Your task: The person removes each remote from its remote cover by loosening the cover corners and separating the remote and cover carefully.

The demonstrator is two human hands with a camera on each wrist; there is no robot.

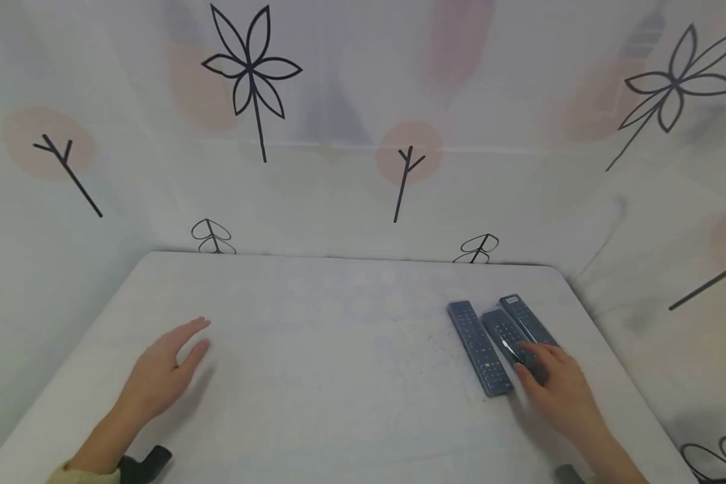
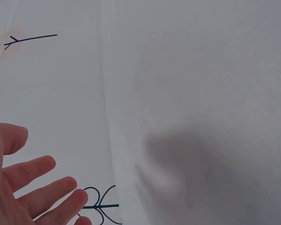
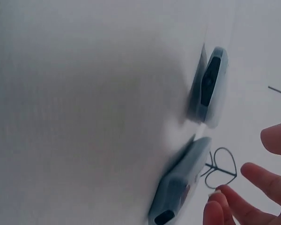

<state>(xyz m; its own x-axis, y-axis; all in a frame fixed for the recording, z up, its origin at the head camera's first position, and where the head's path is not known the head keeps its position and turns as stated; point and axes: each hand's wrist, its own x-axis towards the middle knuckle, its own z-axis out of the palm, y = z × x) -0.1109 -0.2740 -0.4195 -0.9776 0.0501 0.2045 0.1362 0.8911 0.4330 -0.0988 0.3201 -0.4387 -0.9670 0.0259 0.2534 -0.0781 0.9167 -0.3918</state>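
Three dark remote controls lie side by side at the right of the white table in the head view: the left remote (image 1: pixel 479 346), the middle remote (image 1: pixel 501 325) and the right remote (image 1: pixel 528 318). A bright glint shows on the middle one. My right hand (image 1: pixel 561 393) is over the near end of the middle remote, thumb and fingers apart. In the right wrist view, its spread fingers (image 3: pixel 267 183) show beside the ends of two remotes (image 3: pixel 182 180). At the left, my left hand (image 1: pixel 160 373) hovers above the table with relaxed fingers, holding nothing.
The white table (image 1: pixel 314 376) has rounded far corners. A pale curtain (image 1: pixel 339 195) printed with leaves and twigs surrounds its back and sides. Dark wrist straps show at both wrists, the left strap (image 1: pixel 145 464) more fully.
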